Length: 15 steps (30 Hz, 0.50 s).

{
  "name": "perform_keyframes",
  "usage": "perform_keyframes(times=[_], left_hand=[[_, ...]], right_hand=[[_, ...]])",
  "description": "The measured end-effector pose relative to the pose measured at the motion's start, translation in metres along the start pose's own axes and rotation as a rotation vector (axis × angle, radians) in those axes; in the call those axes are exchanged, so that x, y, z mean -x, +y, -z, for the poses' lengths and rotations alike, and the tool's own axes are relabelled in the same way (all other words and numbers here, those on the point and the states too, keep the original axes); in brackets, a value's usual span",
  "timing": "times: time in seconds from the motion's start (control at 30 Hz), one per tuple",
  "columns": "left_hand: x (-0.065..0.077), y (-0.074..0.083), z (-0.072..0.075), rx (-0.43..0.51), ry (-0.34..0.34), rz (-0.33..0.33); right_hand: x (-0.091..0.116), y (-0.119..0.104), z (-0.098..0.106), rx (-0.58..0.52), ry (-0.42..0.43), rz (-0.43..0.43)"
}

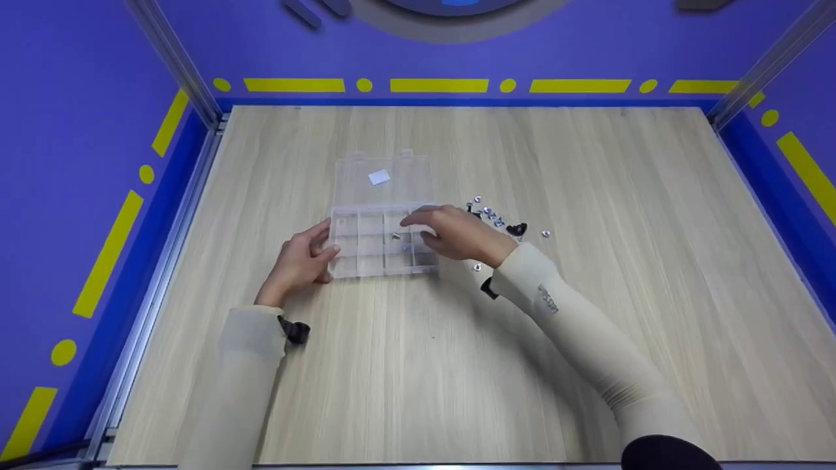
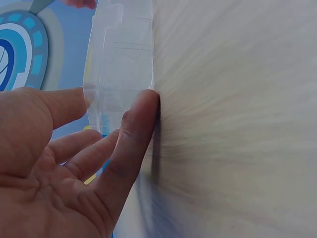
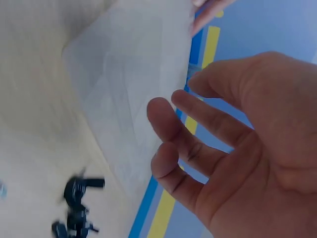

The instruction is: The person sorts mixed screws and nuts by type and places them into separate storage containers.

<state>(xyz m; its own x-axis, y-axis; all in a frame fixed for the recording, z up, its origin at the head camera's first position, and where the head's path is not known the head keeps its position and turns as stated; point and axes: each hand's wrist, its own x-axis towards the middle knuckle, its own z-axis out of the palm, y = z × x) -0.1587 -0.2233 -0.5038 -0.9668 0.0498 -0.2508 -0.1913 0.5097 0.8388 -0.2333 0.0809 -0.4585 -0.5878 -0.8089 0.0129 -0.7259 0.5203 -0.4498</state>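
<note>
Left sleeve: the cream forearm (image 1: 245, 385) is extended inward from the worktop's (image 1: 366, 405) near edge, a black wrist camera (image 1: 297, 332) being strapped at the cuff.
Left hand: the compartment box's left side is grasped by the left hand (image 1: 299, 262), the thumb laid over the rim and the other fingers spread along the outer wall, one fingertip brought down to the worktop.
Compartment box: the clear plastic box (image 1: 371, 275) is set left of the worktop's midline, well in from the left edge; it is divided into a grid, four columns being seen.
Lid: the clear lid (image 1: 411, 183) is folded back toward the worktop's far edge, and a small white label (image 1: 379, 177) is borne on it.
Metal piece: one small silver piece (image 1: 396, 235) is seen in the third column from the left; its exact compartment cannot be told.
Right hand: the right hand (image 1: 450, 230) is poised over the box's right part, palm down, fingers loosely bent and parted, nothing being grasped.
Loose hardware: small silver fasteners (image 1: 488, 211) are scattered between the box and the worktop's right edge, with black fittings (image 1: 516, 229) among them.
Right sleeve: the cream right forearm (image 1: 588, 333) is angled inward from the near edge.
</note>
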Motion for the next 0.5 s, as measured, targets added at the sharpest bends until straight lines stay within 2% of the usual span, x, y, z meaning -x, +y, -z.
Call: perform_keyframes(times=[0.3,0.5], left_hand=[[-0.001,0.001,-0.001,-0.028,0.003,-0.003],[-0.001,0.000,0.000,-0.019,0.004,-0.020]], right_hand=[[0.030,0.015,0.013,-0.029,0.068,-0.019],[0.045,0.023,0.016,-0.005,0.067,-0.025]])
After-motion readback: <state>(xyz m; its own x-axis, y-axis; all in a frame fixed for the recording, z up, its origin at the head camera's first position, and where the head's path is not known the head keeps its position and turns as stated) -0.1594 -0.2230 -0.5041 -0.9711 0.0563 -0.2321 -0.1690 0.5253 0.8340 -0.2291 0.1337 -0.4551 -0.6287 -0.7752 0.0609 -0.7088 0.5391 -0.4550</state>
